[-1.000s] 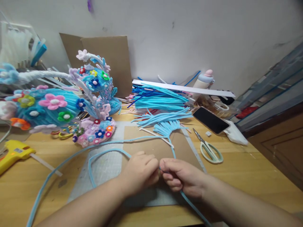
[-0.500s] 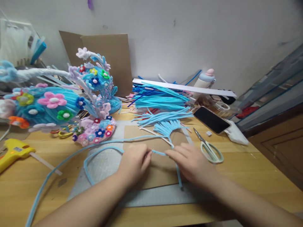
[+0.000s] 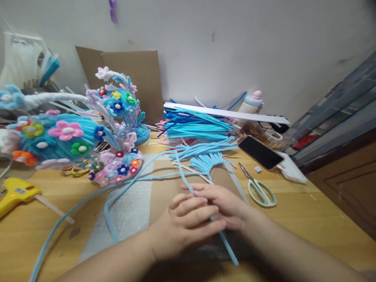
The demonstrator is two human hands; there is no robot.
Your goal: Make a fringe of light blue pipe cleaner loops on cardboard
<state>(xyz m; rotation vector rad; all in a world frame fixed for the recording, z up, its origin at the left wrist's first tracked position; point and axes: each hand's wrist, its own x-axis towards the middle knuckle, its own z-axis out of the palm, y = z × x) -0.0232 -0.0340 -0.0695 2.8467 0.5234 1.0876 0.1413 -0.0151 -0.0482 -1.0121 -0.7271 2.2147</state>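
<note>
A light blue fuzzy stem [image 3: 229, 247] passes between my two hands, its lower end sticking out below them. My left hand [image 3: 189, 221] lies over it with the fingers curled toward the right. Behind and partly under it, my right hand [image 3: 223, 203] grips the same stem, its fingertips overlapped by the left. From the hands the stem runs up and bends over to a long blue strand [image 3: 110, 213] looping left. Just beyond the hands lies a fan of looped light blue stems [image 3: 205, 161] on the cardboard [image 3: 161, 196].
Flower-covered blue ornaments [image 3: 70, 137] stand at left, near a yellow glue gun [image 3: 19, 194]. Stacked blue stems [image 3: 199, 127] lie at the back. Scissors [image 3: 261, 192] and a phone [image 3: 261, 152] rest at right. A cutting mat [image 3: 129, 211] lies under the cardboard.
My hands have come together and now overlap; before, they were apart with a short piece of stem between them. The strand now bends upward beyond them, and one end points down right.
</note>
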